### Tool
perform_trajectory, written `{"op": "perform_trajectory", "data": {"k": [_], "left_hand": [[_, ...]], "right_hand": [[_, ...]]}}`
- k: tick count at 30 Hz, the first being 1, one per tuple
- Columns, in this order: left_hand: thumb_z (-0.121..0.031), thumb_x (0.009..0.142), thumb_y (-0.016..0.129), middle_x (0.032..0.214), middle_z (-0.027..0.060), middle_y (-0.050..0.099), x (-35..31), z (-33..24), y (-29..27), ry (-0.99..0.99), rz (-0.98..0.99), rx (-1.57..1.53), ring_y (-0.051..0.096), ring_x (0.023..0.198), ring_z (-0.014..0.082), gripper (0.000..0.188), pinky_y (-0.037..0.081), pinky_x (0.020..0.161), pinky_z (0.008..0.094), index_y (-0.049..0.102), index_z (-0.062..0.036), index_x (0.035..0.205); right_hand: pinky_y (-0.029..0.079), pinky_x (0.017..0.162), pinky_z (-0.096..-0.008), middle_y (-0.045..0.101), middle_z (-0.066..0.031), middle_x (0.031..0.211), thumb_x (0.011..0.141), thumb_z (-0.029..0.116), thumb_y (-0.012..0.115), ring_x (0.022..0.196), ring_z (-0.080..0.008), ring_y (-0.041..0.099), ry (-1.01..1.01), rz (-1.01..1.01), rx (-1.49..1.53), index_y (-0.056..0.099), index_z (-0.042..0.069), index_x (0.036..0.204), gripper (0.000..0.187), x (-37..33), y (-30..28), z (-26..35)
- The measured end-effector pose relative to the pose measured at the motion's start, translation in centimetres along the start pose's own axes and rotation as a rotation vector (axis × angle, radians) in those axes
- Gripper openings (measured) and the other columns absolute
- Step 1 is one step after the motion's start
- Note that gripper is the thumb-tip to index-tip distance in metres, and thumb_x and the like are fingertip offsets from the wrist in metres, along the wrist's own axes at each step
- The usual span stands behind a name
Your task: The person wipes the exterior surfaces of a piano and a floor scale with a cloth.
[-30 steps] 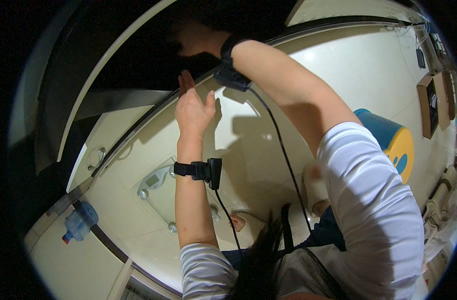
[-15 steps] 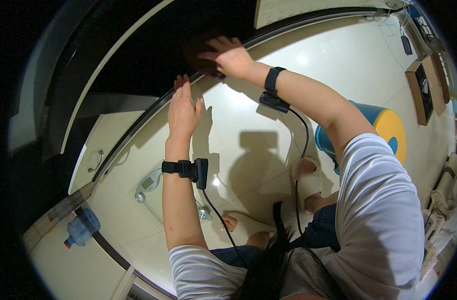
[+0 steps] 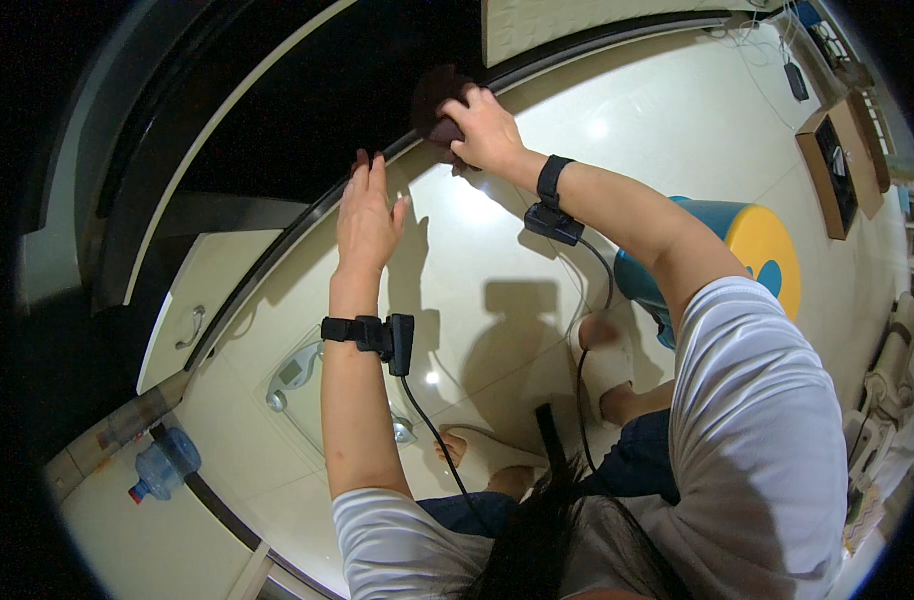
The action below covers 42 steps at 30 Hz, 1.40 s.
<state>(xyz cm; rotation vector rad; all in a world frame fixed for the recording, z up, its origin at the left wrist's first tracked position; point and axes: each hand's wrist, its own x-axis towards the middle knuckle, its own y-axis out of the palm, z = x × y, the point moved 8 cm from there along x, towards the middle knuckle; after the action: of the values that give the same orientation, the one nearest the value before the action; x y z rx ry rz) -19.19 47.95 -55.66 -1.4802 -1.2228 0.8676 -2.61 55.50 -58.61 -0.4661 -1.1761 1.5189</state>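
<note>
My right hand (image 3: 489, 132) grips a dark brown cloth (image 3: 437, 108) at the front edge of a glossy black surface (image 3: 287, 125). Part of the cloth hangs down past that edge, and its far part blends into the black. Further left, my left hand (image 3: 365, 222) rests its fingertips at the same edge, with fingers stretched out and the thumb apart; it holds nothing. Each wrist wears a black strap with a small box and a cable.
A glass scale (image 3: 297, 372) lies on the pale floor beneath my left forearm. The blue stool with a yellow top (image 3: 772, 255) stands at the right. Farther off is an open cardboard box (image 3: 827, 175). A blue water bottle (image 3: 167, 462) sits at the lower left.
My right hand has shifted slightly right and nearer, with the cloth now showing bunched at the edge. My left hand has stayed almost in place.
</note>
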Motion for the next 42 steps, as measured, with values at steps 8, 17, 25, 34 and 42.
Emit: {"op": "perform_trajectory", "data": {"k": [8,17,25,34,42], "left_hand": [[-0.021,0.085,0.066,0.138,0.0233,0.043,-0.1,0.6,0.3,-0.064,-0.004,-0.097,0.046,0.123,0.0377,0.06,0.042,0.1,0.041,0.042,0.0005,0.135],[-0.025,0.085,0.065,0.135,0.024,0.046,-2.3,3.7,1.8,-0.207,0.07,-0.144,0.045,0.124,0.0395,0.058,0.04,0.102,0.0418,0.044,-0.0006,0.134],[-0.023,0.085,0.065,0.13,0.0242,0.049,-4.3,7.2,1.4,-0.258,0.045,-0.192,0.048,0.119,0.0386,0.055,0.041,0.1,0.0406,0.048,0.0027,0.13],[-0.02,0.085,0.064,0.121,0.0265,0.056,-6.9,12.0,2.7,-0.412,-0.055,-0.386,0.055,0.112,0.0373,0.049,0.043,0.096,0.0387,0.052,0.0052,0.125],[-0.028,0.093,0.056,0.106,0.0071,0.06,-11.4,15.0,6.6,-1.006,0.014,-1.133,0.06,0.091,0.0177,0.038,0.052,0.075,0.0368,0.05,-0.0066,0.124]], "right_hand": [[0.046,0.089,-0.0449,0.044,-0.0199,0.111,0.069,0.011,0.067,0.101,-0.0389,0.05,0.488,-0.435,0.149,0.047,0.009,0.116,0.051,-2.3,-3.4,-9.4],[0.046,0.089,-0.0515,0.038,-0.027,0.119,0.07,0.01,0.068,0.101,-0.048,0.053,0.683,-0.372,0.368,0.027,0.003,0.127,0.07,-1.5,2.8,-3.6],[0.042,0.091,-0.052,0.038,-0.0301,0.117,0.069,0.006,0.067,0.104,-0.0508,0.047,0.695,-0.368,0.462,0.025,0.001,0.123,0.069,-2.0,6.5,2.1],[0.042,0.089,-0.0523,0.04,-0.0315,0.117,0.069,0.005,0.067,0.105,-0.0522,0.047,0.559,-0.17,0.662,0.028,0.002,0.122,0.066,-2.5,10.1,11.5],[0.043,0.094,-0.0449,0.04,-0.0333,0.125,0.07,0.01,0.072,0.11,-0.0492,0.048,0.409,0.048,0.844,0.025,-0.001,0.126,0.074,-2.3,15.0,17.6]]}}
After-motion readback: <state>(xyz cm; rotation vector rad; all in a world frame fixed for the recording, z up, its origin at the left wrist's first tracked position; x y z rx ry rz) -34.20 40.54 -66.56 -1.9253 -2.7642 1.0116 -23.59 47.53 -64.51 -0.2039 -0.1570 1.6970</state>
